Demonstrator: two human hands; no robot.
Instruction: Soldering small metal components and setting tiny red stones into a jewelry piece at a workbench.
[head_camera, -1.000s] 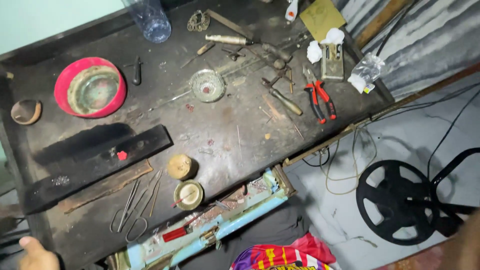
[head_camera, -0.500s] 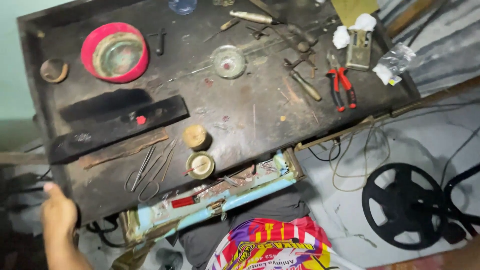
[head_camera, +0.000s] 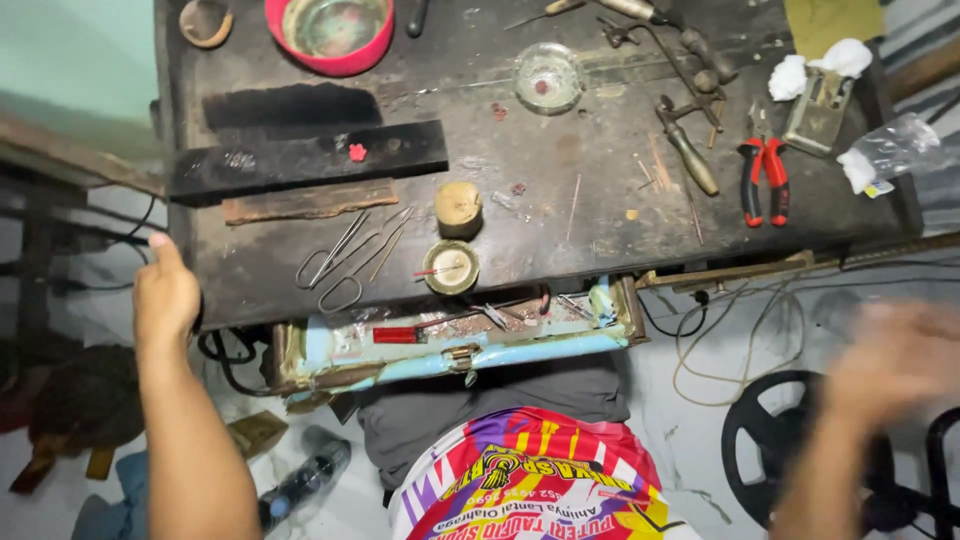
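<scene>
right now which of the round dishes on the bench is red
The large red-rimmed round bowl at the bench's far left edge; the clear glass dish and small brass tin aren't red.

1. A dark, scratched workbench (head_camera: 620, 215) fills the upper view.
2. A pale green wall (head_camera: 70, 60) stands past its left edge.
3. Pale concrete floor (head_camera: 690, 440) lies below, crossed by loose cables (head_camera: 700, 340).
</scene>
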